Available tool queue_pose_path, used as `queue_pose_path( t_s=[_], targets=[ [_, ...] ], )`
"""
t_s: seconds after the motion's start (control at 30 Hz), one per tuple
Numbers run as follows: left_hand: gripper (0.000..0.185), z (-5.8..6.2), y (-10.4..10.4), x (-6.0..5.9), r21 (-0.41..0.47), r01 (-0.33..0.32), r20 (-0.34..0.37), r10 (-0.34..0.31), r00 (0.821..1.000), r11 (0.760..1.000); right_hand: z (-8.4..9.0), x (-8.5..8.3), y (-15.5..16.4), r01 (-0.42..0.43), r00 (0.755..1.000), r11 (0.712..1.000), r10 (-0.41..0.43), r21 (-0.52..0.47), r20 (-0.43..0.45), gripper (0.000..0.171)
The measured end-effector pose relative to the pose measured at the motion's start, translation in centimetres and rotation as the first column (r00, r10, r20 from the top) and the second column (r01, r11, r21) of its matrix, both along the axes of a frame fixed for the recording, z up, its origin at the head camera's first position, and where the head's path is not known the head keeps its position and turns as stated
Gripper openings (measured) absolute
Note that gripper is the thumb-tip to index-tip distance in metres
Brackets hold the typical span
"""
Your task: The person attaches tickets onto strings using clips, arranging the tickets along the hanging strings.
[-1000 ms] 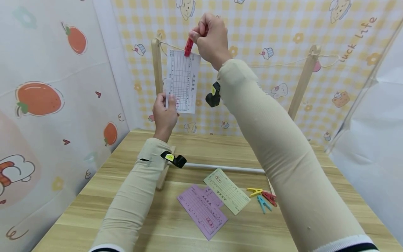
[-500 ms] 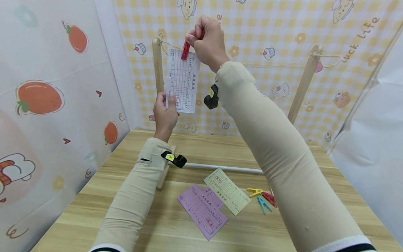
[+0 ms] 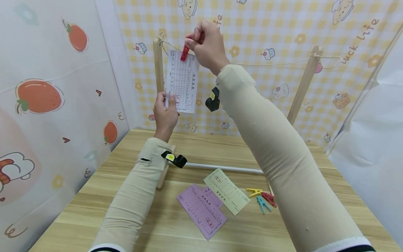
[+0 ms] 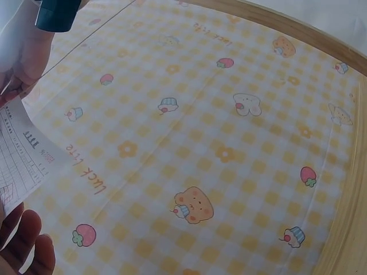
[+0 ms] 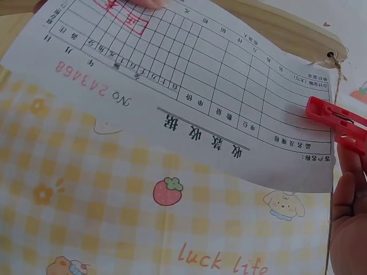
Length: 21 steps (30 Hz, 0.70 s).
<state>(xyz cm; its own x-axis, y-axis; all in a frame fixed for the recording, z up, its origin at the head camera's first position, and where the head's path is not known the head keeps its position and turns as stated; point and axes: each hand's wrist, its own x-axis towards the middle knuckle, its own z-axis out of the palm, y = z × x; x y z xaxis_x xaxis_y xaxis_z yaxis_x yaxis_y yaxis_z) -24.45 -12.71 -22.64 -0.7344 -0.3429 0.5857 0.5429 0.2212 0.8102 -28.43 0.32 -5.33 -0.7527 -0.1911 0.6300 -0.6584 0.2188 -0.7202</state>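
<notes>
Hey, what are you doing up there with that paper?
A person's left hand holds the lower part of a white paper slip. The right hand pinches a red clothespin placed over the slip's top edge, right by a string tied between two wooden posts. On the table lie a yellow slip, some pink paper and three more clothespins.

White slip [image 3: 185,75] made of thin, smooth, matt paper. Red clothespin [image 3: 184,55] on white slip's top edge moulded in plastic, faintly glossy. String [image 3: 275,64] by same edge twisted from rough fibre. Post [image 3: 158,66] left of white slip cut from pale, matt wood. Below white slip, counter [image 3: 78,224] faced in smooth wood grain, soft sheen; purple slips [image 3: 198,210] printed on matt paper. Behind white slip, backdrop [image 3: 258,21] lightly creased, cloth-like.
</notes>
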Motion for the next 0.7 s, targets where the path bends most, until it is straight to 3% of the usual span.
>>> queue_pose_path(
  t_s=[0.13, 0.43, 0.7],
  targets=[
    [0.025, 0.0, 0.1, 0.0, -0.003, 0.006, -0.009, -0.006, 1.000, 1.000, 0.0, 0.0, 0.0, -0.011, 1.000, 1.000, 0.010, 0.008, 0.011, 0.025],
    [0.026, 0.0, 0.2, 0.0, -0.011, -0.009, -0.005, 0.009, 1.000, 1.000, 0.0, 0.2, 0.5, 0.044, 0.998, 0.993, -0.049, 0.106, 0.044, 0.013],
    [0.026, -0.1, 0.2, 0.1, -0.014, -0.011, -0.009, 0.011, 1.000, 1.000, 0.3, 0.7, 1.1, 0.035, 0.993, 0.992, -0.049, 0.122, 0.112, 0.022]
  ],
)
